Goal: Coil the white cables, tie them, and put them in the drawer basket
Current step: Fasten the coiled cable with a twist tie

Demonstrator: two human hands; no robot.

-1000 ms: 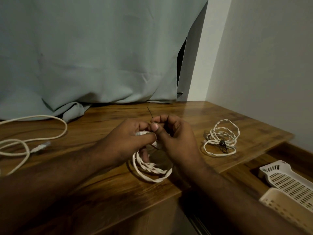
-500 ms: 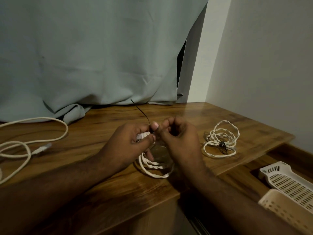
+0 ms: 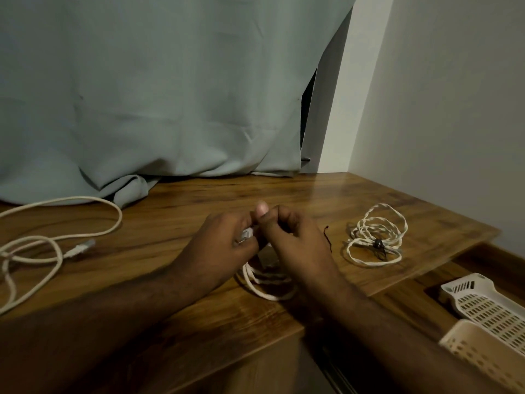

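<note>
left hand [image 3: 224,240] — pinches white coiled cable [image 3: 265,288] at desk [image 3: 199,308] centre | right hand [image 3: 295,240] — fingers curled, pinching dark tie [image 3: 328,240] trailing toward 3 o'clock | tied cable [image 3: 376,237] at 3 o'clock | loose cable [image 3: 42,240] at 9 o'clock | baskets [image 3: 488,305] at 4 o'clock

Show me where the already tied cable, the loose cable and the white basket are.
tied cable [image 3: 376,234]: head view, on its coils.
loose cable [image 3: 58,253]: head view, on a loop.
white basket [image 3: 483,304]: head view, on its perforated floor.
</note>
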